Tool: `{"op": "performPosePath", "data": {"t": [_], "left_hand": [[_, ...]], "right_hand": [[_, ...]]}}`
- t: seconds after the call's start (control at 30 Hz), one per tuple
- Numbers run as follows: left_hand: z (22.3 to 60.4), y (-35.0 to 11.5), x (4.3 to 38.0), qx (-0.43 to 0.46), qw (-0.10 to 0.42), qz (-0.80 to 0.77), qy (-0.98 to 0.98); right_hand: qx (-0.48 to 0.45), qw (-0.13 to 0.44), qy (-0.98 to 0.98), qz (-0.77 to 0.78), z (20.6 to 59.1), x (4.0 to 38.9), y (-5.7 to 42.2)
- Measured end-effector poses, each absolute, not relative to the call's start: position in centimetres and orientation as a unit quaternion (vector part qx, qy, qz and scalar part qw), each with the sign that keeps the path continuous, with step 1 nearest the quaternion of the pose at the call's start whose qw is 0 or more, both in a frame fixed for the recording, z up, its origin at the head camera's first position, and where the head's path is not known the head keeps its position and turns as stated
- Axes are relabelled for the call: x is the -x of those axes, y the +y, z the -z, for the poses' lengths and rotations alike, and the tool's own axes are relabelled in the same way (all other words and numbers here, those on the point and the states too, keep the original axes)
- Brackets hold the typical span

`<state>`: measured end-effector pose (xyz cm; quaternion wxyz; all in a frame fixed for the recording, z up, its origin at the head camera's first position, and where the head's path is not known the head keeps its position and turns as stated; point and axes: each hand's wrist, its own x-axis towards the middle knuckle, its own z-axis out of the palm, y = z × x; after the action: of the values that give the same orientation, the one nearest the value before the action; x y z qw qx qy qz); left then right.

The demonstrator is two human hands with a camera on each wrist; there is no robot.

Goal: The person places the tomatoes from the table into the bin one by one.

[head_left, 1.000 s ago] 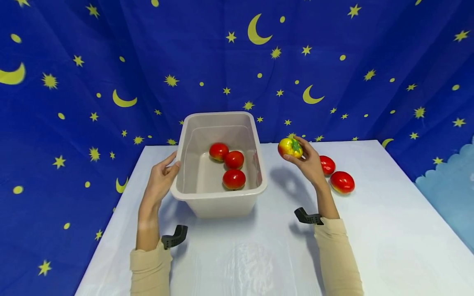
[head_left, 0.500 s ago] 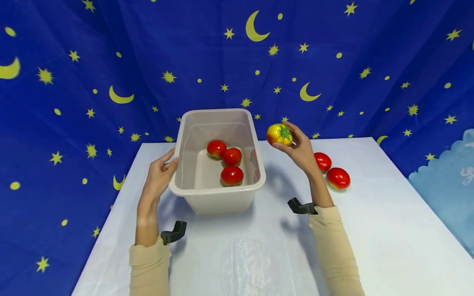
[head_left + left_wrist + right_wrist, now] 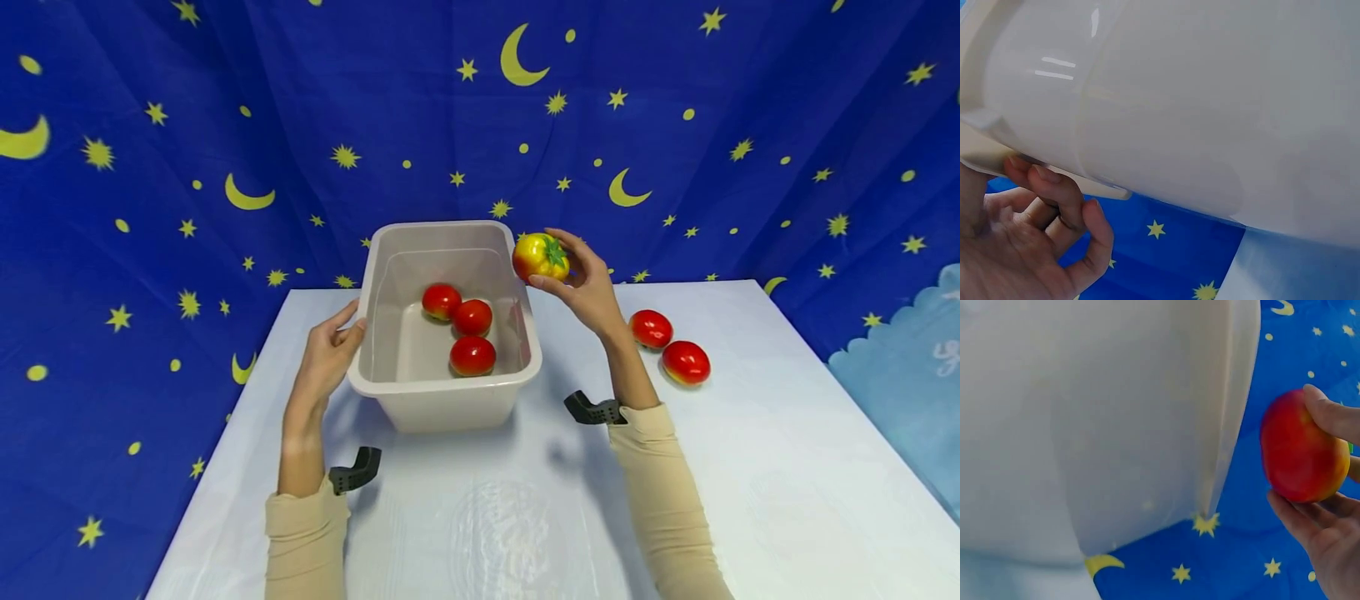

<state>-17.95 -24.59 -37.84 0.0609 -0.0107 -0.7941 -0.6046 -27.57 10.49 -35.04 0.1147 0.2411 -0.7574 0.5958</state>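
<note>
A grey plastic bin (image 3: 446, 408) stands on the table with three shiny red tomato-like fruits (image 3: 472, 357) inside. My left hand (image 3: 325, 358) grips its left rim, thumb on top; in the left wrist view the curled fingers (image 3: 1054, 187) lie against the outside of the bin wall (image 3: 1179, 106). My right hand (image 3: 588, 292) pinches a yellow-and-red tomato-like fruit (image 3: 536, 257) with a green leafy top, held up at the bin's right rim. From the right wrist, this fruit's red underside (image 3: 1297, 453) shows between thumb and fingers, beside the bin wall (image 3: 1141, 412).
Two more red fruits (image 3: 686, 362) lie close together on the white table (image 3: 780, 433), right of the bin. A blue curtain (image 3: 420, 108) with yellow moons and stars hangs right behind the table. Each wrist wears a black camera mount (image 3: 592, 408).
My right hand has carried the yellow-and-red fruit left and upward, from above the table to the bin's right rim. The left hand keeps its grip on the bin.
</note>
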Motion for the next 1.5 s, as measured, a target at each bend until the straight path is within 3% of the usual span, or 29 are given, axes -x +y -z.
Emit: {"op": "performPosePath", "data": {"t": [0.67, 1.5], "left_hand": [[37.7, -24.6, 18.3, 0.01, 0.058, 0.596, -0.801], [37.7, -24.4, 17.7, 0.002, 0.055, 0.602, -0.796]], "right_hand": [[-0.303, 0.08, -0.753, -0.578, 34.2, 27.7, 7.2], [-0.307, 0.036, -0.787, -0.535, 35.7, 27.5, 6.4]]}}
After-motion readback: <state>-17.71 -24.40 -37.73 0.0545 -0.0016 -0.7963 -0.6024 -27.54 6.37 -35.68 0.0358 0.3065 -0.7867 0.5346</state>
